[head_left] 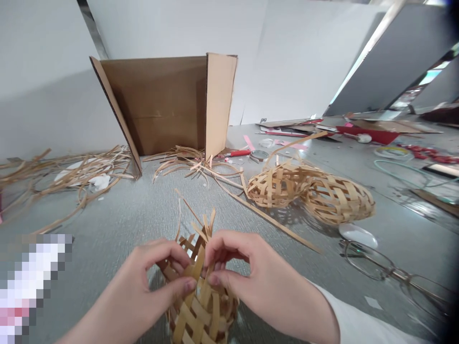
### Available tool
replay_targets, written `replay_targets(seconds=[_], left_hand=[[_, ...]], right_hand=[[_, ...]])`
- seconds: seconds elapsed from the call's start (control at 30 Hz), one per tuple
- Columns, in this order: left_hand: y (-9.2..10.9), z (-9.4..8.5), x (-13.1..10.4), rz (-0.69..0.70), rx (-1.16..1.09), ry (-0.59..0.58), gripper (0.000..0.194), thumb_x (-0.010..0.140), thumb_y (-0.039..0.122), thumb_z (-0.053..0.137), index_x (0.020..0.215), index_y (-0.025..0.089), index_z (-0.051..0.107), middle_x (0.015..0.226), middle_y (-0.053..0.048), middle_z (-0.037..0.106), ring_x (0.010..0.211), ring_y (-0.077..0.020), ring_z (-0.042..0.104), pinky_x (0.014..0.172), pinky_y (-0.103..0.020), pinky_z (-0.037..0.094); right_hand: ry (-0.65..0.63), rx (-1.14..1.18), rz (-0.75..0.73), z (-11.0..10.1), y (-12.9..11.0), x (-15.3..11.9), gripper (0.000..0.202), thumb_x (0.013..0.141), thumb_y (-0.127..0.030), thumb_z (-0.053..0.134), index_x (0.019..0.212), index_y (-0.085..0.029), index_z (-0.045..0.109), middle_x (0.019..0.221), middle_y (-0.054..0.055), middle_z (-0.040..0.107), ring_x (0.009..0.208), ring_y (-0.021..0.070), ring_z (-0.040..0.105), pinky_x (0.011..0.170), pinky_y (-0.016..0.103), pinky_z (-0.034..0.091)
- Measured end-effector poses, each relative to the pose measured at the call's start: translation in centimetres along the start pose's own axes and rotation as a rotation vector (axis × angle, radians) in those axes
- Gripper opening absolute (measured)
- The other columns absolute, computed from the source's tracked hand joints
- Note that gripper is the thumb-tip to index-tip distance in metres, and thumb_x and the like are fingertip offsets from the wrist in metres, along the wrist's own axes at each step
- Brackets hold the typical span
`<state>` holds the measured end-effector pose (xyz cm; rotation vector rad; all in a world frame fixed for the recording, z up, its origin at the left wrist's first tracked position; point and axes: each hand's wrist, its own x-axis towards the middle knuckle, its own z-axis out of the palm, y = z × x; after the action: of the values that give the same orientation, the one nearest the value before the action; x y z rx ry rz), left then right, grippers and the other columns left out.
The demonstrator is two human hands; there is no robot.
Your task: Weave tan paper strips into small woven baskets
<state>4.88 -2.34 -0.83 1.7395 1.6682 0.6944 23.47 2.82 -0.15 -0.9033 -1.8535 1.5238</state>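
A woven bamboo basket [201, 310] with loose strip ends sticking up from its far side sits at the bottom middle of the head view. On its left rim my left hand [161, 272] pinches the weave, the thumb on the outside and the fingers inside. Close beside it, my right hand [236, 272] grips a flat strip [199, 260] between thumb and fingers. The two thumb tips are only a short way apart. Part of the basket is hidden behind both hands.
Two-lobed woven bamboo work [337, 198] lies to the right, near eyeglasses [394, 272] and a white oval object [358, 235]. An upright cardboard box [158, 105] stands at the back. Loose strips [96, 172] pile up left; red-handled tool [238, 153] lies beyond.
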Motion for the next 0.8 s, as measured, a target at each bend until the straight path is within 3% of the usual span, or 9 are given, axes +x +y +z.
replay_targets(seconds=[0.1, 0.2, 0.3, 0.4, 0.5, 0.57, 0.67, 0.73, 0.8], left_hand=[[-0.4, -0.4, 0.4, 0.121, 0.006, 0.078, 0.012, 0.079, 0.034, 0.061, 0.085, 0.026, 0.067, 0.084, 0.001, 0.07, 0.078, -0.0168, 0.063, 0.071, -0.027, 0.049], [-1.1, -2.0, 0.8, 0.167, 0.007, 0.27, 0.019, 0.082, 0.04, 0.056, 0.091, 0.029, 0.068, 0.095, -0.001, 0.071, 0.093, -0.0204, 0.064, 0.082, -0.031, 0.051], [-2.0, -4.0, 1.0, 0.106, 0.017, 0.475, 0.025, 0.078, 0.05, 0.055, 0.086, 0.031, 0.068, 0.095, -0.003, 0.071, 0.096, -0.0248, 0.063, 0.082, -0.034, 0.052], [-2.6, -4.4, 1.4, -0.002, -0.024, 0.519, 0.03, 0.076, 0.056, 0.054, 0.079, 0.03, 0.068, 0.088, -0.005, 0.071, 0.09, -0.0269, 0.064, 0.081, -0.039, 0.053], [-3.6, -2.0, 1.9, -0.074, -0.177, 0.387, 0.036, 0.07, 0.056, 0.061, 0.089, 0.026, 0.069, 0.098, -0.008, 0.071, 0.093, -0.029, 0.065, 0.086, -0.045, 0.051], [-4.7, 0.9, 2.3, -0.058, -0.375, 0.247, 0.061, 0.064, 0.054, 0.072, 0.117, 0.026, 0.059, 0.123, -0.013, 0.063, 0.111, -0.0323, 0.06, 0.093, -0.048, 0.047], [-7.1, 5.5, 2.7, -0.006, -0.66, 0.053, 0.1, 0.049, 0.061, 0.082, 0.135, 0.028, 0.043, 0.144, -0.017, 0.044, 0.133, -0.0391, 0.041, 0.106, -0.055, 0.034], [-8.5, 7.8, 2.9, -0.03, -0.768, 0.059, 0.108, 0.044, 0.062, 0.083, 0.137, 0.027, 0.04, 0.147, -0.018, 0.04, 0.138, -0.0409, 0.031, 0.112, -0.056, 0.022], [-9.5, 8.8, 3.1, -0.089, -0.836, 0.124, 0.109, 0.045, 0.062, 0.083, 0.137, 0.025, 0.037, 0.145, -0.02, 0.042, 0.137, -0.0413, 0.032, 0.113, -0.057, 0.02]], right_hand=[[0.019, -0.023, 0.005, -0.2, 0.2, 0.3, 0.027, 0.067, 0.008, 0.057, 0.074, -0.018, 0.061, 0.072, -0.004, 0.064, 0.069, 0.011, 0.059, 0.067, 0.021, 0.047], [0.048, -0.12, 0.014, -1.0, 0.1, 0.4, 0.025, 0.068, 0.004, 0.057, 0.078, -0.018, 0.064, 0.075, -0.002, 0.067, 0.071, 0.0128, 0.06, 0.07, 0.023, 0.048], [0.084, -0.246, -0.025, -2.6, -0.5, 0.5, 0.021, 0.074, -0.004, 0.054, 0.081, -0.02, 0.066, 0.079, -0.001, 0.069, 0.074, 0.015, 0.062, 0.073, 0.027, 0.048], [0.094, -0.311, -0.041, -4.2, -1.0, 0.8, 0.018, 0.079, -0.013, 0.05, 0.079, -0.02, 0.066, 0.079, 0.001, 0.069, 0.076, 0.0173, 0.062, 0.073, 0.029, 0.048], [0.116, -0.309, -0.036, -5.1, -0.9, 1.4, 0.017, 0.078, -0.016, 0.05, 0.079, -0.02, 0.066, 0.081, 0.002, 0.07, 0.077, 0.0194, 0.063, 0.075, 0.033, 0.048], [0.143, -0.27, -0.057, -5.0, -0.5, 1.8, 0.016, 0.078, -0.017, 0.05, 0.079, -0.019, 0.066, 0.081, 0.003, 0.07, 0.077, 0.0197, 0.063, 0.075, 0.033, 0.049], [0.169, -0.177, -0.108, -4.2, 0.5, 2.4, 0.015, 0.078, -0.017, 0.052, 0.078, -0.019, 0.067, 0.079, 0.005, 0.071, 0.077, 0.0197, 0.065, 0.076, 0.032, 0.052], [0.176, -0.129, -0.125, -3.5, 0.9, 2.6, 0.014, 0.079, -0.018, 0.055, 0.08, -0.019, 0.068, 0.079, 0.005, 0.072, 0.078, 0.0201, 0.067, 0.077, 0.033, 0.054], [0.184, -0.095, -0.151, -3.6, 0.8, 2.7, 0.016, 0.079, -0.02, 0.057, 0.089, -0.02, 0.069, 0.089, 0.007, 0.073, 0.082, 0.0209, 0.068, 0.079, 0.035, 0.055]])
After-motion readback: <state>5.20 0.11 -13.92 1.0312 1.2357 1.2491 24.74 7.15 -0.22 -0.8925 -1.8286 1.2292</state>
